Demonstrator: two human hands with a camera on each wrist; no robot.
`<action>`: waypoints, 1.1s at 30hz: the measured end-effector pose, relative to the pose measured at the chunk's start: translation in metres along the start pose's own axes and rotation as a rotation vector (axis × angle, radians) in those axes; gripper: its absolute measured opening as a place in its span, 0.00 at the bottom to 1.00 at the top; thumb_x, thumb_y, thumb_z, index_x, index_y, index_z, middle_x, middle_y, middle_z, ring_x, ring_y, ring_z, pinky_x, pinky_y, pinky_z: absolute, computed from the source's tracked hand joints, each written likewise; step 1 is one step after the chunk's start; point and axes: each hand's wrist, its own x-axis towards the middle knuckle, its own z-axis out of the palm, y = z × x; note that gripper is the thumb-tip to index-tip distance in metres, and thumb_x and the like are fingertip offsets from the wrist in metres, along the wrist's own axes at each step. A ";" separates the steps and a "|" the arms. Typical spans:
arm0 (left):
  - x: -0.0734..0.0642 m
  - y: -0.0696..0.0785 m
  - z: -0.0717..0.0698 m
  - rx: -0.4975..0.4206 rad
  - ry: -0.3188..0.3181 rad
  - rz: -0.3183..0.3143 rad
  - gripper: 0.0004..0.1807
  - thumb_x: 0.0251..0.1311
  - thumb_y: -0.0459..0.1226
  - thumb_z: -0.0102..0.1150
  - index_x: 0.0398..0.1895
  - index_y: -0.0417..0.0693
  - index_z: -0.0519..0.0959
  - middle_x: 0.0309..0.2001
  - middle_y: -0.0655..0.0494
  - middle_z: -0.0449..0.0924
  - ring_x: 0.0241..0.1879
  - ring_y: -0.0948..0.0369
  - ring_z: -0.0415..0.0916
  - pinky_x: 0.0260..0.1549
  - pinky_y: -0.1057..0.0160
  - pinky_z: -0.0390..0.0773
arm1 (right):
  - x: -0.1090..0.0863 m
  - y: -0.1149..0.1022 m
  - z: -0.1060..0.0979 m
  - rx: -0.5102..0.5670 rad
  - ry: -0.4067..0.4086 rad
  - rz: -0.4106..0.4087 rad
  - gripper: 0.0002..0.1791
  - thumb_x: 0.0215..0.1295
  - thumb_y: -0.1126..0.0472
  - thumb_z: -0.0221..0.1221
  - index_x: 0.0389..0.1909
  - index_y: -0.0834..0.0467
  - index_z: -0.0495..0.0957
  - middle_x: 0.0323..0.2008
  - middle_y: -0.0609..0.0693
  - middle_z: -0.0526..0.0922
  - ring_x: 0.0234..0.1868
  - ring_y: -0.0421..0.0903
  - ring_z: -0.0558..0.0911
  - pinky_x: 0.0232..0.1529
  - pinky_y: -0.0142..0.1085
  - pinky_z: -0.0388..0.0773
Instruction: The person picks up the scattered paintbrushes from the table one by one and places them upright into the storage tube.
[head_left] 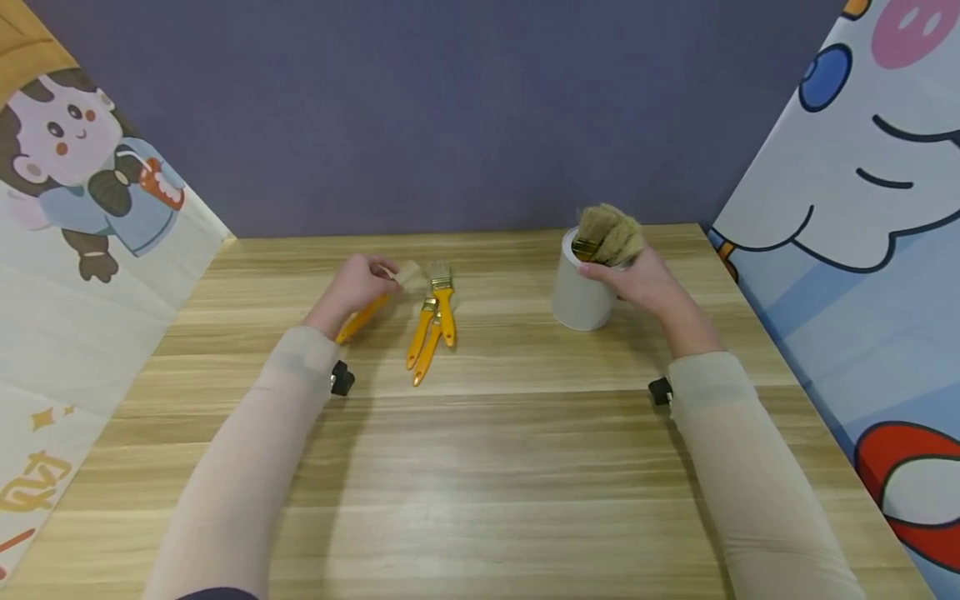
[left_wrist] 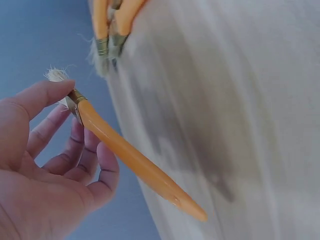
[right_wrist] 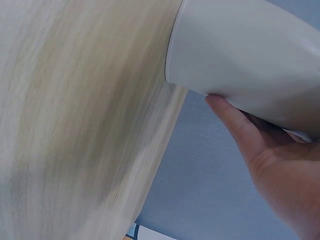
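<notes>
A paintbrush with an orange handle is pinched between the thumb and fingers of my left hand, near its metal band and pale bristles. Its handle slants down toward me, over the tabletop. At my right hand stands a light grey can, upright, which that hand grips high on its right side. In the right wrist view one finger lies along the can's wall; the other fingers are mostly hidden. Bristles of several brushes stick up out of the can's mouth.
Beside my left hand, three more orange-handled paintbrushes lie overlapping on the wood-grain table, bristles pointing away from me. A dark purple wall rises behind the table's far edge. Cartoon-printed panels flank the left and right sides.
</notes>
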 end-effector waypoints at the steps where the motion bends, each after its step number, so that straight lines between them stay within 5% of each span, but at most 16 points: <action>1: -0.001 0.002 -0.002 -0.008 0.002 -0.005 0.20 0.69 0.39 0.68 0.61 0.42 0.82 0.57 0.36 0.84 0.53 0.45 0.80 0.49 0.52 0.80 | 0.000 0.000 0.000 0.002 -0.001 0.004 0.65 0.58 0.25 0.69 0.88 0.45 0.45 0.83 0.63 0.59 0.76 0.65 0.70 0.63 0.59 0.80; 8: -0.001 0.023 -0.004 -0.196 0.047 0.015 0.20 0.71 0.40 0.67 0.63 0.47 0.81 0.59 0.41 0.82 0.55 0.48 0.79 0.56 0.48 0.81 | 0.001 0.001 -0.002 -0.002 0.004 -0.027 0.65 0.57 0.25 0.69 0.87 0.37 0.43 0.83 0.60 0.58 0.78 0.63 0.68 0.64 0.61 0.79; 13: -0.004 0.063 0.003 -0.340 0.119 0.120 0.19 0.70 0.41 0.70 0.62 0.51 0.82 0.58 0.47 0.84 0.55 0.52 0.80 0.58 0.50 0.83 | 0.002 0.001 -0.004 0.020 0.000 -0.076 0.60 0.59 0.27 0.70 0.83 0.19 0.39 0.85 0.55 0.54 0.80 0.63 0.66 0.62 0.62 0.80; 20: -0.016 0.115 0.022 -0.453 0.177 0.256 0.17 0.67 0.43 0.73 0.58 0.56 0.84 0.54 0.52 0.88 0.51 0.57 0.82 0.54 0.56 0.84 | -0.001 0.002 -0.003 0.013 0.007 -0.047 0.63 0.58 0.27 0.70 0.87 0.34 0.43 0.83 0.58 0.59 0.77 0.62 0.69 0.61 0.58 0.81; 28: -0.022 0.151 0.046 -0.494 0.238 0.393 0.17 0.67 0.42 0.74 0.57 0.53 0.85 0.52 0.53 0.90 0.50 0.60 0.84 0.54 0.58 0.84 | -0.001 0.001 -0.002 0.023 0.015 -0.077 0.58 0.60 0.29 0.70 0.82 0.17 0.40 0.84 0.56 0.56 0.79 0.64 0.67 0.60 0.63 0.82; 33: -0.021 0.178 0.062 -0.578 0.240 0.504 0.16 0.67 0.38 0.73 0.56 0.48 0.85 0.51 0.51 0.88 0.50 0.60 0.85 0.53 0.61 0.84 | 0.000 0.001 -0.002 0.032 0.013 -0.062 0.60 0.60 0.29 0.70 0.84 0.23 0.41 0.84 0.57 0.58 0.78 0.64 0.68 0.61 0.65 0.81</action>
